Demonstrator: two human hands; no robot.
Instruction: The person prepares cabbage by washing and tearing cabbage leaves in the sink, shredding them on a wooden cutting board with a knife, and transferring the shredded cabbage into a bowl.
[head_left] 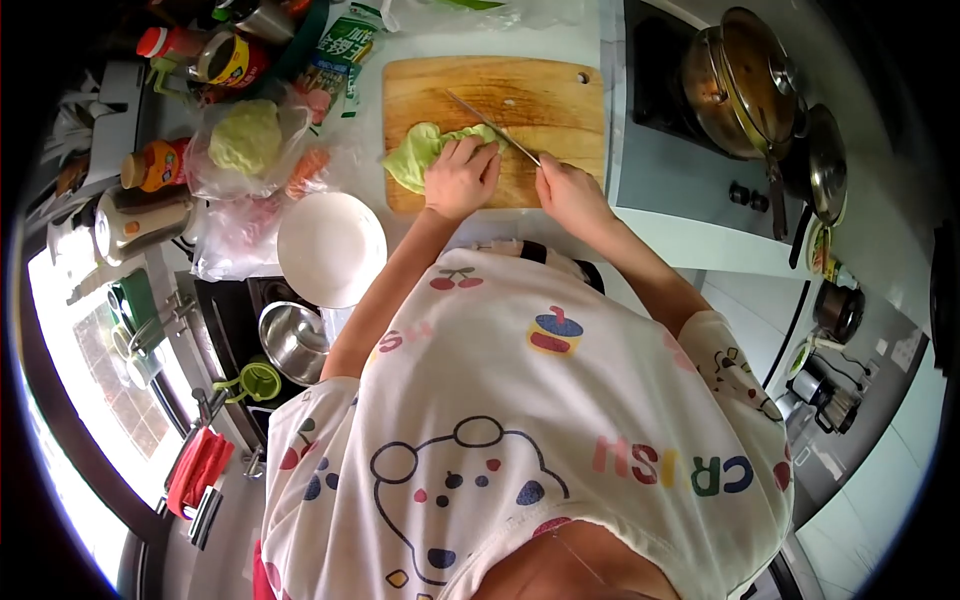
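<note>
A wooden cutting board [545, 85] lies on the counter in front of me. Pale green cabbage leaves [410, 160] rest on its left half. My left hand [462, 178] presses down on them with curled fingers. In my right hand [575, 198] is the handle of a kitchen knife [490, 124], whose blade points up and to the left across the board. The blade lies right beside the leaves' right edge, close to my left fingertips. Whether it touches the leaves I cannot tell.
A white bowl [332, 250] stands left of the board, near a metal bowl [295, 343] in the sink. Behind it are a bagged cabbage [246, 137], a sauce jar [232, 60] and a green packet [340, 55]. On the right, a lidded pot [735, 85] sits on the stove [665, 185].
</note>
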